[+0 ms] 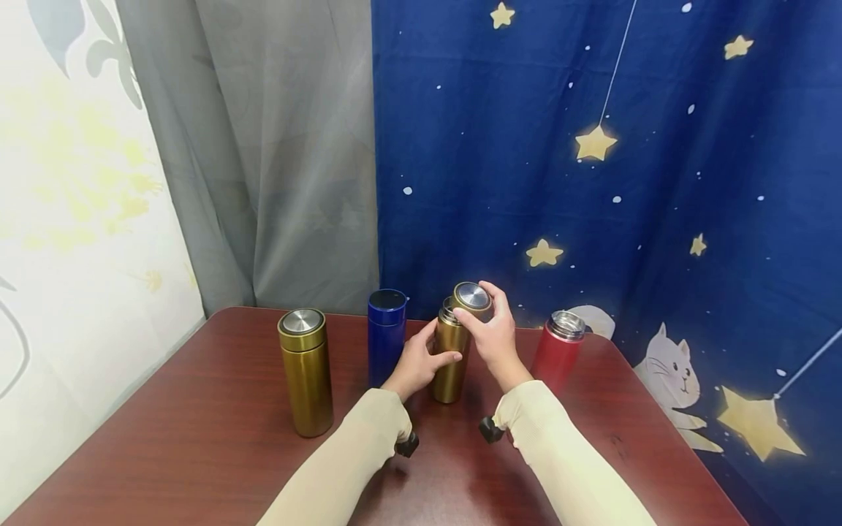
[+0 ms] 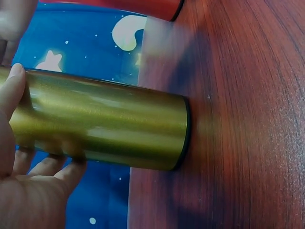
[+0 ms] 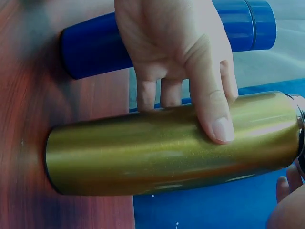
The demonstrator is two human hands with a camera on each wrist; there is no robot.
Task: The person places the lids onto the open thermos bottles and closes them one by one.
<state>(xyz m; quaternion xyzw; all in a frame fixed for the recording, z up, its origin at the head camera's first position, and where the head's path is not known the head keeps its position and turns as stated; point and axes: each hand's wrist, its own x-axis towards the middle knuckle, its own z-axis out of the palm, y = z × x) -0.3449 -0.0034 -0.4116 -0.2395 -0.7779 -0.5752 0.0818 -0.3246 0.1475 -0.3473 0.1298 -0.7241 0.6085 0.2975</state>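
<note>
My left hand [image 1: 423, 359] grips the body of a gold thermos bottle [image 1: 450, 369], thumb on the near side and fingers around the far side, as the right wrist view also shows. The bottle [image 3: 167, 152] stands upright on the table, its steel neck bare. With my right hand [image 1: 495, 332] I hold its gold lid [image 1: 479, 305], which has a round silver top, between thumb and fingers. The lid is tilted and sits just above and to the right of the bottle's mouth. Close behind my left hand stands a blue bottle [image 1: 387, 336] with a dark top.
A second gold bottle [image 1: 307, 387] with its lid on stands at the left. On the right is a red bottle [image 1: 558, 358] with a bare steel mouth, partly behind my right forearm. The red-brown table [image 1: 217, 409] ends at curtains [image 1: 316, 183] behind.
</note>
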